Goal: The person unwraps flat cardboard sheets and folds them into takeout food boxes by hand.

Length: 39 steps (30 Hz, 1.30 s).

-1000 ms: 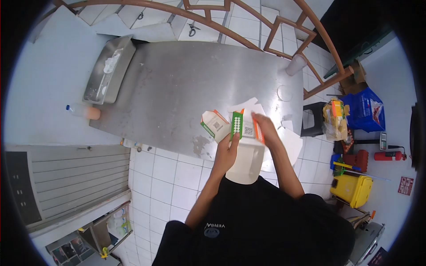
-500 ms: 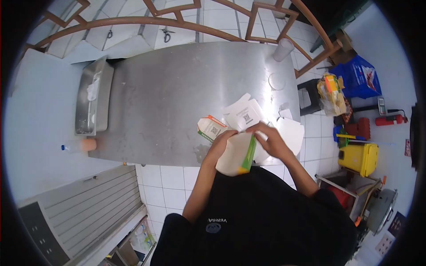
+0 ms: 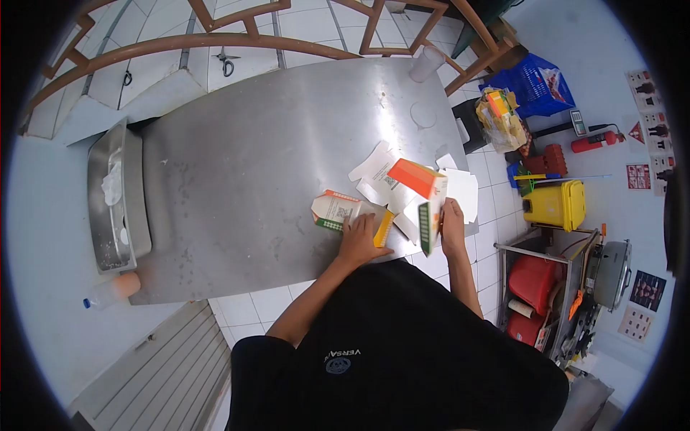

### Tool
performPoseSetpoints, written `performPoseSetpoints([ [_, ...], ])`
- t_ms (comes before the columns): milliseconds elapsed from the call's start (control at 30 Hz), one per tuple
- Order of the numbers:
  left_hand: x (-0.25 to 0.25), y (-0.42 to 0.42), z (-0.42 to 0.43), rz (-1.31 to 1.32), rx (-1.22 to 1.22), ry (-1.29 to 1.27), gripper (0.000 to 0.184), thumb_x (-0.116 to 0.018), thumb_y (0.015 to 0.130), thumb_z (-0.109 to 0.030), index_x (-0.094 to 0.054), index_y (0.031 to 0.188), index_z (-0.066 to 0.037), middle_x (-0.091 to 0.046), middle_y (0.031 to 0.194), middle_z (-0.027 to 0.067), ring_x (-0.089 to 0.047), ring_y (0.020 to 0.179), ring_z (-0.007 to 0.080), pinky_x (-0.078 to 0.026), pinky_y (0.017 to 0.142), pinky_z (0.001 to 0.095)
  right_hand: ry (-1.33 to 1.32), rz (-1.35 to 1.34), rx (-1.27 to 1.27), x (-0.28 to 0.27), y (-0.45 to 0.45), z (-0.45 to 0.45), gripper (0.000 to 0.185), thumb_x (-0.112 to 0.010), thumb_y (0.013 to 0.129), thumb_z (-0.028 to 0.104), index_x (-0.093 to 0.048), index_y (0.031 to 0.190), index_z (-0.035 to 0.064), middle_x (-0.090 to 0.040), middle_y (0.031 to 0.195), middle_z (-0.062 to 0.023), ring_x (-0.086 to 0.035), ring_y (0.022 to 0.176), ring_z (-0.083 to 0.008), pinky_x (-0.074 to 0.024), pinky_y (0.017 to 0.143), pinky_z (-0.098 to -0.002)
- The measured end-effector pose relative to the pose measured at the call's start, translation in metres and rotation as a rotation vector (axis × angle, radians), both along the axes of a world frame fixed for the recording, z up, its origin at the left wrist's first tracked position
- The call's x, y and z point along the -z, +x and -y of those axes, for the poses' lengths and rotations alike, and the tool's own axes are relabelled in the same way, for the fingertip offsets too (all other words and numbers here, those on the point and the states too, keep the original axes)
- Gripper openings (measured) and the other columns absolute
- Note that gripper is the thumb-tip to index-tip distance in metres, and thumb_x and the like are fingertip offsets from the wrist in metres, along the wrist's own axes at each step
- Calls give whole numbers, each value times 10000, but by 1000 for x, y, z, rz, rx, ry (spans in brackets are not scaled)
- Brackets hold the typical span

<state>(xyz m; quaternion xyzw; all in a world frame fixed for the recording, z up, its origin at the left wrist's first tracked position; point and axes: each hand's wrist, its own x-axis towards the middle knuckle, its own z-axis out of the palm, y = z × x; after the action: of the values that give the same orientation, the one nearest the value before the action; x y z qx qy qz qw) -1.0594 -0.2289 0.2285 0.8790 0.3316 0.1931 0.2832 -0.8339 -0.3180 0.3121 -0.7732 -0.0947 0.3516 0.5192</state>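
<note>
My left hand (image 3: pixel 361 241) is at the table's near edge, with its fingers and thumb around a pale paper food box with a yellow side (image 3: pixel 383 228). The hand covers much of that box. Just left of it lies another printed carton (image 3: pixel 335 209) with orange and green edges and a QR code. My right hand (image 3: pixel 452 228) grips a paper food box with orange, white and green panels (image 3: pixel 419 179), raised and tilted above the other cartons. Beneath and behind it are a white printed carton (image 3: pixel 375 171) and a plain white carton (image 3: pixel 462 192).
The steel table (image 3: pixel 237 179) has a metal basin (image 3: pixel 136 208) at its left end and a bottle with orange contents (image 3: pixel 113 289) near the front left corner. A clear cup (image 3: pixel 427 63) stands at the far right. A yellow bin (image 3: pixel 557 207) stands off to the right.
My hands have moved apart. The box held between both is now low at my left hand, and my right hand has lifted an orange-and-green box. The view has shifted too.
</note>
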Motion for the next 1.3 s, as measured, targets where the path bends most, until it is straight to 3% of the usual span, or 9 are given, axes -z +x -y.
performPoseSetpoints([
  [67,12,2,-8,31,83,-78,662,-830,801,-348,-549,1290,-2,-654,1134,184,-641,1110,292,-509,947,388,11,47,-35,-5,-8,-6,367,-436,1045,343,-598,1040,14,-523,824,9,-469,692,-76,-414,646,-249],
  [200,10,-7,-51,380,59,-846,618,-750,869,-269,-482,1362,-10,-641,1275,173,-643,1162,274,-543,955,442,64,-136,-2,-35,-20,-19,490,-436,1041,493,-544,1195,40,-455,729,42,-398,607,-58,-382,554,-243],
  [300,-24,-35,-89,1050,59,-1662,531,-721,893,-243,-523,1330,-14,-634,1287,141,-641,1153,255,-537,986,403,179,-376,-98,-35,-21,-26,600,-399,1028,591,-491,1262,46,-452,753,31,-426,634,-68,-408,578,-243],
  [400,10,-66,-116,1210,-87,-1947,518,-689,924,-253,-509,1341,-5,-640,1223,117,-639,1130,221,-538,989,401,92,-438,-336,-19,-26,-33,719,-328,1019,668,-523,1336,53,-525,902,-15,-527,753,-108,-497,705,-290],
  [500,79,-67,-136,1056,-353,-1729,496,-635,968,-270,-513,1348,23,-648,1209,116,-640,1115,212,-541,977,410,66,-416,-515,-40,-50,-56,647,-346,1059,563,-501,1391,30,-570,1102,-83,-589,972,-145,-510,878,-309],
  [633,66,-92,-171,611,-289,-1558,431,-605,990,-252,-561,1319,24,-660,1200,115,-642,1096,198,-520,977,356,36,-204,-689,-13,-71,-81,817,-584,960,558,-364,1429,-73,-534,1319,-193,-533,1229,-236,-436,1042,-362],
  [900,69,-68,-205,202,-298,-438,320,-571,995,-181,-605,1220,43,-547,1324,194,-518,1282,325,-418,1079,405,132,-58,-428,25,-112,-110,791,-704,941,394,-307,1420,-94,-551,1304,-219,-572,1192,-245,-491,978,-348],
  [1100,51,-58,-151,430,-677,-271,480,-644,941,-188,-482,1361,-22,-413,1435,222,-411,1363,379,-375,1116,448,116,-20,-414,84,-141,-107,700,-638,973,451,-371,1385,-48,-550,1224,-150,-539,1083,-183,-457,919,-308],
  [1300,37,-58,-95,333,-577,-333,747,-764,827,-107,-374,1460,-41,-391,1459,205,-386,1364,416,-356,1122,500,261,-230,-366,120,-148,-107,664,-623,989,414,-363,1414,-26,-542,1271,-144,-534,1141,-173,-453,987,-323],
])
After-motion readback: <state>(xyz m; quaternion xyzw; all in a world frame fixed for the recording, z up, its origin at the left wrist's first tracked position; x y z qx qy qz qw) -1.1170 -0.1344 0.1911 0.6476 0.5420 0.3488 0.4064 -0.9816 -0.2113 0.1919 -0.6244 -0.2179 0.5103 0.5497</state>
